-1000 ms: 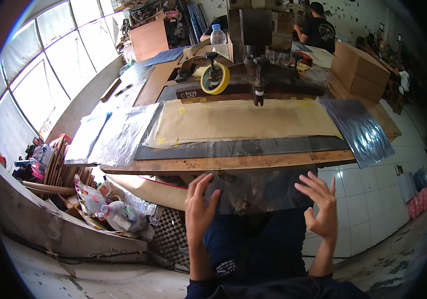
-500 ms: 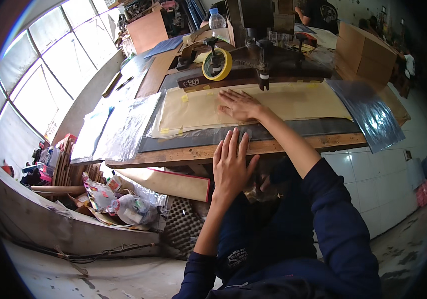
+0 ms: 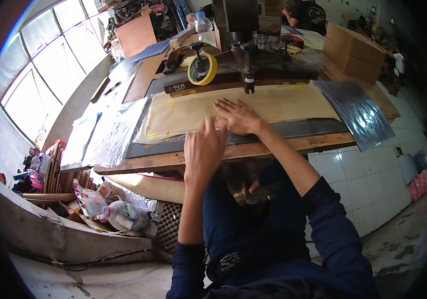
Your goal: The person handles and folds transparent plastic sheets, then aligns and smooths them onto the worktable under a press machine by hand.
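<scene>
My right hand (image 3: 238, 117) lies flat, fingers spread, on a brown paper sheet (image 3: 283, 102) taped to the wooden workbench (image 3: 293, 145). A dark mat (image 3: 303, 128) shows under the paper's near edge. My left hand (image 3: 203, 149) hovers at the bench's front edge just left of the right hand, fingers pointing away and blurred, with nothing visible in it. Behind the paper stands a dark press machine (image 3: 246, 50) with a yellow tape roll (image 3: 202, 70) on a peg.
Clear plastic sheets (image 3: 108, 134) lie on the bench's left end, a dark shiny film (image 3: 358, 112) on its right end. Cardboard boxes (image 3: 353, 47), a water bottle (image 3: 203, 22) and another person (image 3: 308, 15) are behind. Bags and scrap (image 3: 103, 209) litter the floor at left.
Both hands rose from my lap to the bench. The right hand reached onto the brown paper and has drawn back toward the near edge; the left came up beside it.
</scene>
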### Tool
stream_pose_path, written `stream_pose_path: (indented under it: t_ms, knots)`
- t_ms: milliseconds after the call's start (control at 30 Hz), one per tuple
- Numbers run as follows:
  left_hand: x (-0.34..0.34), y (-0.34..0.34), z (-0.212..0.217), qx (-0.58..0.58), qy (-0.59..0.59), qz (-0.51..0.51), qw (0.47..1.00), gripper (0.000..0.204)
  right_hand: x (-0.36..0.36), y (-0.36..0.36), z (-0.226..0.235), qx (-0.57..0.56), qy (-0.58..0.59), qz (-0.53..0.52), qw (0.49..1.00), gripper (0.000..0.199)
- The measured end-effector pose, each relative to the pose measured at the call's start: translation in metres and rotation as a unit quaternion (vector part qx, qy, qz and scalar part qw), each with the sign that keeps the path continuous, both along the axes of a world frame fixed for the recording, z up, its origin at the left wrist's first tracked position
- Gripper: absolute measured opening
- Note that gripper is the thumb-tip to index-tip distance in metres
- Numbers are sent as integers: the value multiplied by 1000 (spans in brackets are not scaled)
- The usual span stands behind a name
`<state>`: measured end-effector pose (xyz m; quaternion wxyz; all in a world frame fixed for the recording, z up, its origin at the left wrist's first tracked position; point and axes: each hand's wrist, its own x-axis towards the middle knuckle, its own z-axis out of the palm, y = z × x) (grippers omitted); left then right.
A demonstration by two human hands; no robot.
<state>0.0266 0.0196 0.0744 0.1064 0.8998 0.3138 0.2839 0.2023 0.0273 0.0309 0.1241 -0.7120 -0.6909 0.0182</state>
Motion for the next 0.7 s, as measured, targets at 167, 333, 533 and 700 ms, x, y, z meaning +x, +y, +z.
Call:
stream_pose_path:
  t_ms: [167,333,533,700]
  knots:
    - [53,70,-26,-41,-54,-155,985,65,-12,0,12,-28,-16,13,999,51]
    - [68,78,-34,-116,28,-162,980,72,5,-14,3,-36,-59,-13,998,49]
    - [66,80,-42,-13,112,-113,987,64,67,-86,1,19,-39,-113,993,54]
    - [61,88,-47,32,126,-124,984,56,115,-160,8,6,-50,-199,979,58]
